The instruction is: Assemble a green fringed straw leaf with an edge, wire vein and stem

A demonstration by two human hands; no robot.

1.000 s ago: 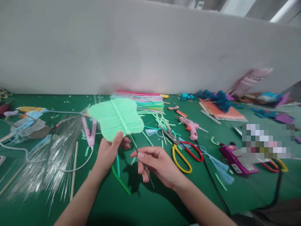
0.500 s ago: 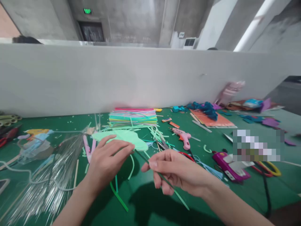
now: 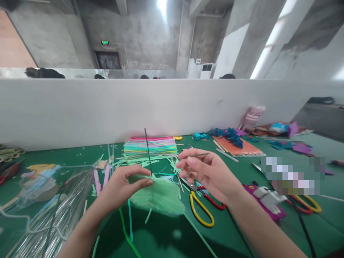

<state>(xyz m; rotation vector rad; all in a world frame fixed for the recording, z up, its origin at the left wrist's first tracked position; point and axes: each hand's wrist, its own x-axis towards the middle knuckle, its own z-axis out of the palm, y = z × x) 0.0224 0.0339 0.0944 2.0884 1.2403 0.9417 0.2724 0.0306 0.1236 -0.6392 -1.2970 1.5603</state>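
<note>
My left hand (image 3: 122,186) now pinches the green fringed leaf (image 3: 158,195), flipped flat with its wire stem (image 3: 148,152) pointing up. My right hand (image 3: 206,172) has let the stem go; its fingers pinch only a thin stick (image 3: 200,155).

Left hand (image 3: 122,186) pinching; right hand (image 3: 206,172) raised, fingers curled.

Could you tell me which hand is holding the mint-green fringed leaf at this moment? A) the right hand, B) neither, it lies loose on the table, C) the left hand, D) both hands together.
C: the left hand pinches the mint-green fringed leaf at its stem end, while the right hand is apart from it, holding only a thin stick.
</note>
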